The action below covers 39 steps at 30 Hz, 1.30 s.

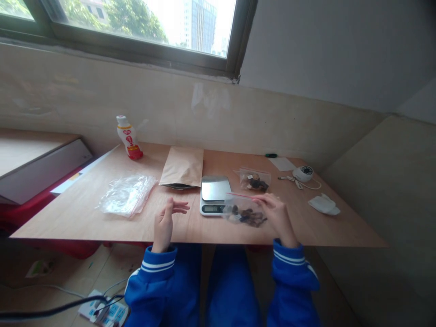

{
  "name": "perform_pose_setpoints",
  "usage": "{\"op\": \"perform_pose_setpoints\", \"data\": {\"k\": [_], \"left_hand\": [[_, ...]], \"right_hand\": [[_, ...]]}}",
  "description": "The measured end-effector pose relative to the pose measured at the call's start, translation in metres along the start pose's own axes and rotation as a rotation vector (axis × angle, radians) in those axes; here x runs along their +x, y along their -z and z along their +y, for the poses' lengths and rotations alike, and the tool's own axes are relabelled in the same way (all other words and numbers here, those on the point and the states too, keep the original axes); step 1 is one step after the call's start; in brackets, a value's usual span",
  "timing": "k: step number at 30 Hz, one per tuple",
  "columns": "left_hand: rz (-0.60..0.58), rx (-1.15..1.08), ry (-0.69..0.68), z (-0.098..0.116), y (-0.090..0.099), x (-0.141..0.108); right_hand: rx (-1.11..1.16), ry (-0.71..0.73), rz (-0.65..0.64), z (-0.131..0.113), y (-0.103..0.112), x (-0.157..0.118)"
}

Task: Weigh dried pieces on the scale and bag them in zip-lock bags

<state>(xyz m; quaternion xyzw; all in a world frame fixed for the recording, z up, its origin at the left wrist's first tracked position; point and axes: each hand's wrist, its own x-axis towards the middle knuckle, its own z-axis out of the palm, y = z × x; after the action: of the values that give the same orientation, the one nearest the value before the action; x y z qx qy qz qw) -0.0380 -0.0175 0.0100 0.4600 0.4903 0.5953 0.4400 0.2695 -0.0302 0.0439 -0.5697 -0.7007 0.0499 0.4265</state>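
My right hand (273, 210) pinches the red zip edge of a clear zip-lock bag (245, 214) with several dark brown, dried-looking pieces inside. The bag hangs partly in front of a digital kitchen scale (215, 190) with a steel plate and a small display. My left hand (167, 222) is raised to the left of the scale, fingers stretched out and holding nothing. A second clear bag (255, 180) of dark pieces lies behind the held one. Beyond my left hand, a brown kraft paper pouch (184, 167) lies flat, its mouth toward me and slightly parted.
A stack of clear plastic bags (127, 196) lies on the left of the wooden table (194, 229). A red-and-white drink bottle (129, 137) stands behind it. On the right are a small white fan-like device (302, 174) with a cable, a crumpled tissue (324, 204) and a green-handled object (271, 156).
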Motion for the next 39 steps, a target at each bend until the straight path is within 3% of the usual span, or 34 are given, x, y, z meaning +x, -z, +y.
{"op": "perform_pose_setpoints", "data": {"k": [3, 7, 9, 11, 14, 18, 21, 24, 26, 28, 29, 33, 36, 39], "left_hand": [[0.001, 0.088, 0.041, -0.006, 0.014, 0.008], [-0.024, 0.21, 0.045, -0.016, 0.021, 0.015], [-0.019, 0.275, 0.011, -0.02, 0.022, 0.019], [-0.012, 0.359, -0.046, -0.024, 0.025, 0.026], [0.031, 0.53, -0.186, -0.029, 0.032, 0.046], [0.124, 0.817, -0.379, -0.037, 0.042, 0.083], [0.016, 0.925, -0.408, -0.042, 0.046, 0.111], [-0.084, 0.955, -0.419, -0.043, 0.048, 0.13], [-0.148, 0.943, -0.419, -0.04, 0.048, 0.136], [-0.169, 0.953, -0.415, -0.032, 0.045, 0.134], [-0.148, 0.973, -0.417, -0.027, 0.042, 0.131], [0.056, 1.102, -0.44, 0.002, 0.024, 0.107], [0.143, 1.183, -0.405, 0.023, 0.013, 0.09], [0.253, 1.166, -0.402, 0.033, 0.008, 0.08]], "right_hand": [[-0.034, -0.11, -0.09, 0.048, 0.018, 0.019], [-0.298, -0.136, -0.205, 0.09, 0.013, 0.033], [-0.501, -0.131, -0.111, 0.096, 0.003, 0.03], [-0.629, -0.152, 0.071, 0.093, -0.009, 0.021], [-0.656, -0.194, 0.216, 0.084, -0.027, 0.001], [-0.583, -0.193, -0.039, 0.086, -0.049, -0.021], [-0.579, -0.223, -0.183, 0.1, -0.06, -0.016], [-0.561, -0.284, -0.24, 0.106, -0.063, 0.007], [-0.524, -0.287, -0.214, 0.093, -0.063, 0.025], [-0.418, -0.191, -0.151, 0.061, -0.064, 0.037], [-0.314, -0.09, -0.158, 0.04, -0.066, 0.041], [0.103, 0.341, -0.383, -0.05, -0.094, 0.045], [-0.009, 0.495, -0.358, -0.092, -0.125, 0.042], [-0.23, 0.531, -0.366, -0.11, -0.146, 0.039]]}}
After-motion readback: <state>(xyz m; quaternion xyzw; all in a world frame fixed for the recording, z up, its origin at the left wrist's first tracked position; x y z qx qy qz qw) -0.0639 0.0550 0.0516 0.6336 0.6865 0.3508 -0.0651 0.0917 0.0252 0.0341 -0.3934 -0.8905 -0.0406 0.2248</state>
